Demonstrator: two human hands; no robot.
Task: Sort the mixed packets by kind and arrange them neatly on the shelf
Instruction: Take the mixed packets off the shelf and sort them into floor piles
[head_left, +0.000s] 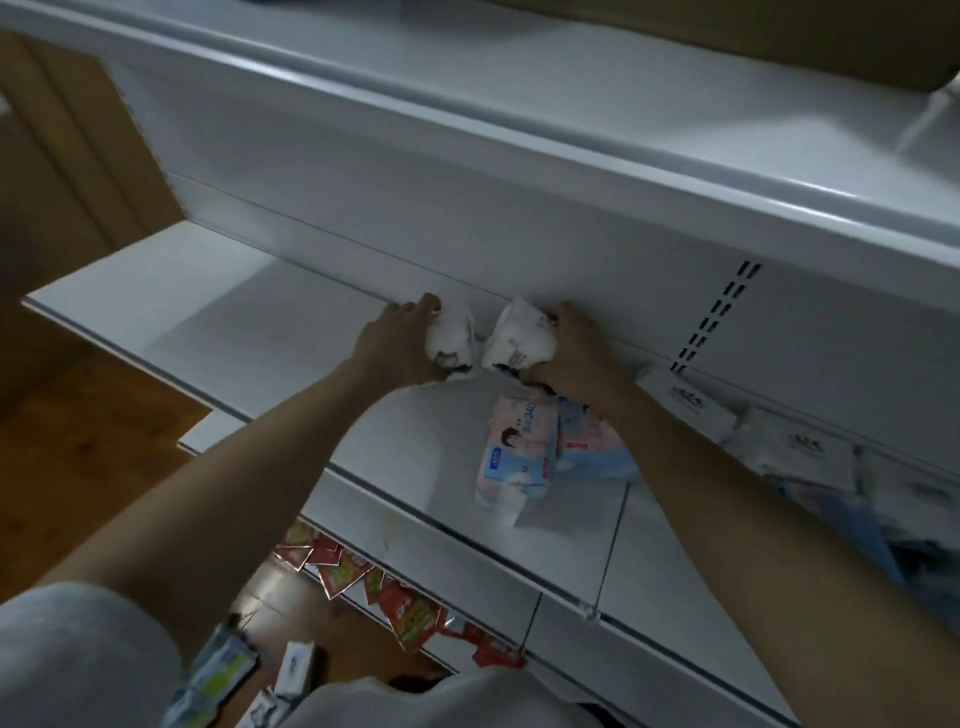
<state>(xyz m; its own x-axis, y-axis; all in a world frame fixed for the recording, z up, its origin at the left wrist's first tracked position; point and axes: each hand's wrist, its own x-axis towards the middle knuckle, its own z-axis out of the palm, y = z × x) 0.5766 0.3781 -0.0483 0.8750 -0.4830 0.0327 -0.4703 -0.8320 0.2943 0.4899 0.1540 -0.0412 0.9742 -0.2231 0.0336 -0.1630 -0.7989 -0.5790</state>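
Both arms reached forward over the white shelf (249, 332), toward its back panel at about 12 o'clock. The left hand (397, 345) was curled around a white packet (453, 340), fingers over its top and thumb low on the near side. The right hand (571, 348) grasped a second white packet (517, 338), which bore dark print. The 2 white packets stood just beside each other against the back of the shelf, a narrow gap between them.

At about 6 o'clock from the right hand, 2 pink-and-blue packets (517, 452) lay flat on the shelf, one partly under the right forearm. At 3 o'clock, further white packets (815, 452) lay jumbled along the shelf, blurred, with something blue among them that could not be made out.

Below the shelf's front edge, at about 7 o'clock, red sachets (410, 616) hung in a row. On the wooden floor (78, 441) at the lower left lay a green-and-white packet (223, 670) and a small white box (296, 665). An upper shelf (623, 130) crossed the top of the view, with a brown cardboard box (727, 41) resting on it at 1 o'clock.
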